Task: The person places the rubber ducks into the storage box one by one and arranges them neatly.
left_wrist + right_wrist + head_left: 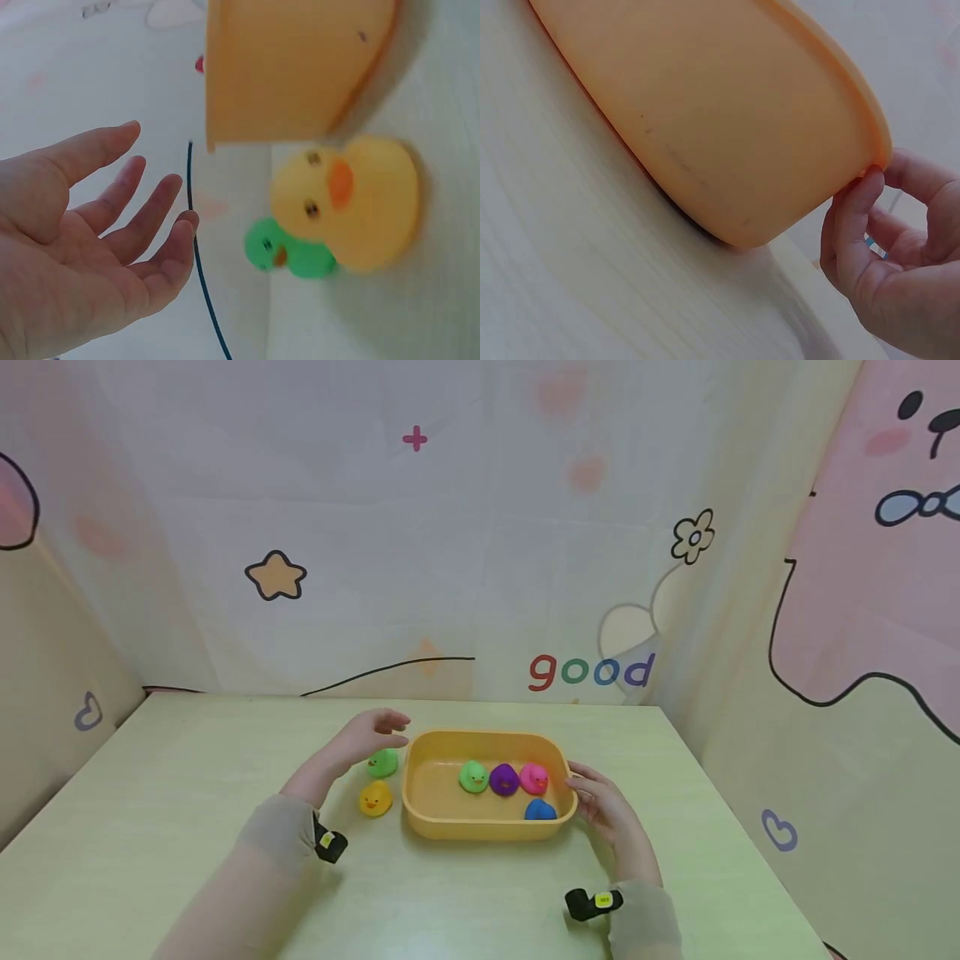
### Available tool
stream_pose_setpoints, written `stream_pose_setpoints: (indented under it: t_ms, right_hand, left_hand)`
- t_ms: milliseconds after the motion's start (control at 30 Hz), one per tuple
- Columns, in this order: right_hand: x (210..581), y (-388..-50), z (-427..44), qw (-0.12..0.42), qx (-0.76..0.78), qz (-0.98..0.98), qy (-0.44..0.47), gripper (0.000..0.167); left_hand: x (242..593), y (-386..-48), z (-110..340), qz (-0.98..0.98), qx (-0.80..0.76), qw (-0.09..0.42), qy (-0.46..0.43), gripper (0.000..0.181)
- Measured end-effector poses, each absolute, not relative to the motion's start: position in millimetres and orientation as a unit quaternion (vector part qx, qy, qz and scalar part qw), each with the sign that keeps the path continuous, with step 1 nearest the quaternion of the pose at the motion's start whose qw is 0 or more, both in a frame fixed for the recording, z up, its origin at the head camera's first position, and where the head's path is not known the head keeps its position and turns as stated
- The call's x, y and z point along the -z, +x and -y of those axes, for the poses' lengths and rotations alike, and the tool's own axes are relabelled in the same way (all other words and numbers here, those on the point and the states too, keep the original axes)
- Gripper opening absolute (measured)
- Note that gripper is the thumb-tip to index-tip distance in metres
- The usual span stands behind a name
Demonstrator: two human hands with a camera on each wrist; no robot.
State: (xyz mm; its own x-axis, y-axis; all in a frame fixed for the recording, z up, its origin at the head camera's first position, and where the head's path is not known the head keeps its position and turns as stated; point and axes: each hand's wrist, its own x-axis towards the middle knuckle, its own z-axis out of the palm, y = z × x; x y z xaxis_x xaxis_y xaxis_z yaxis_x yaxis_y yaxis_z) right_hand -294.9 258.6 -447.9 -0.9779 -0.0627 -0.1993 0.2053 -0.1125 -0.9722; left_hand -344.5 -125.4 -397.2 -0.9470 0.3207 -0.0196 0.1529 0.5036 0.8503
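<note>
A yellow-orange plastic basin (480,831) stands on the table. Inside it, toward its right half, are a green toy duck (474,777), a purple one, a pink toy duck (534,778) and a blue toy duck (540,811), partly hidden by the front wall. My right hand (611,814) holds the basin's right end, fingers and thumb at the rim (874,112). Left of the basin sit another green toy duck (383,763) and a yellow toy duck (367,202). My left hand (363,742) hovers above that green duck, fingers loosely bent, nothing in them.
The pale table (450,902) reaches back to a printed cloth (480,527) that hangs behind it and along both sides. A black wrist camera (330,843) is strapped on the left forearm, and another camera (592,903) on the right.
</note>
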Motion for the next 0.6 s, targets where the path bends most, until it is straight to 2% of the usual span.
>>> stream_pose_setpoints:
  t_ms: [333,600]
  right_hand:
    - [448.1,-295.6,-259.5,0.092,0.742,-0.661,0.053,0.059]
    - [448.1,-296.8,-260.0,0.092,0.742,-0.662,0.045,0.058]
  left_hand:
    - [421.8,-349.0,161.5,-0.861,-0.485,0.117,0.095,0.052]
    - [436.9,-351.8,174.8,-0.852,-0.492,0.138,0.115,0.059]
